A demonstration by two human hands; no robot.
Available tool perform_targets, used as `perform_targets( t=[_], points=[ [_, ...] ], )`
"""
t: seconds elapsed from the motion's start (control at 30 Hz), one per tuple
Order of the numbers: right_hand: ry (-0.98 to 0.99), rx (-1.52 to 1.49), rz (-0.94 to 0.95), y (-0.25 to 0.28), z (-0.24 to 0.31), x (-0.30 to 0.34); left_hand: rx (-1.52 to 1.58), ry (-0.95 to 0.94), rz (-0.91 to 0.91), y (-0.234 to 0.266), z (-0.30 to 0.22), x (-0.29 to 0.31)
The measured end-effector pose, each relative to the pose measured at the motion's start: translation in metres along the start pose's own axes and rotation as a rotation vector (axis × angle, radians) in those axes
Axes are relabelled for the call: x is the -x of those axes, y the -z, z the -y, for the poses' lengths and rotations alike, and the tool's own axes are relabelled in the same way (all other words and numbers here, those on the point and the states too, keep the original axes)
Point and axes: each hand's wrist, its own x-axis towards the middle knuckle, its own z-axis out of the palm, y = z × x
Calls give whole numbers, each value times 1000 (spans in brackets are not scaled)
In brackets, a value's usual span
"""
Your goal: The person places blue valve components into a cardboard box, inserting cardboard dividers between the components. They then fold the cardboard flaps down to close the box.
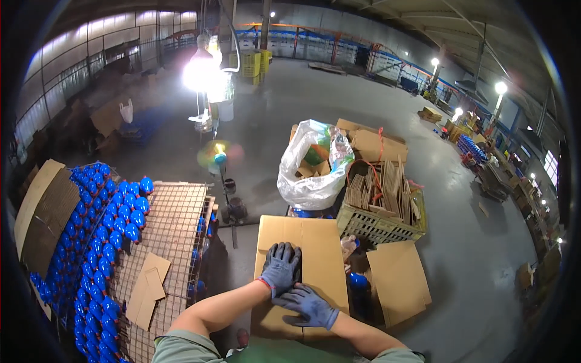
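A closed cardboard box [327,260] stands right in front of me, a seam running along its top. My left hand [281,267], in a grey-blue work glove with dark fingers, lies on the top near the seam, its fingers stretched away from me. Closer to my body, my right hand [308,306], gloved alike, rests across the seam with fingers spread toward the left. The hands nearly meet at the left wrist. I see nothing held in either one; what lies under the palms is hidden.
Shiny blue bottle-shaped pieces [100,266] fill the left, beside a wire-mesh rack [172,230] bearing cardboard scraps [148,290]. Beyond the box stand a plastic bag [293,172] and a crate [375,225] of cardboard strips. A cardboard sheet [396,281] is at right; a bright lamp [203,69] hangs ahead.
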Motion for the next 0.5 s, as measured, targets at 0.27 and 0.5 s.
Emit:
perform_targets(
  t=[0.27,0.5],
  points=[
    [254,4,-33,44,-92,24,695,-548,99,-53,-83,-11],
    [-410,668,-47,110,-125,-17,1271,-174,109,49,-45,-37]
  ],
)
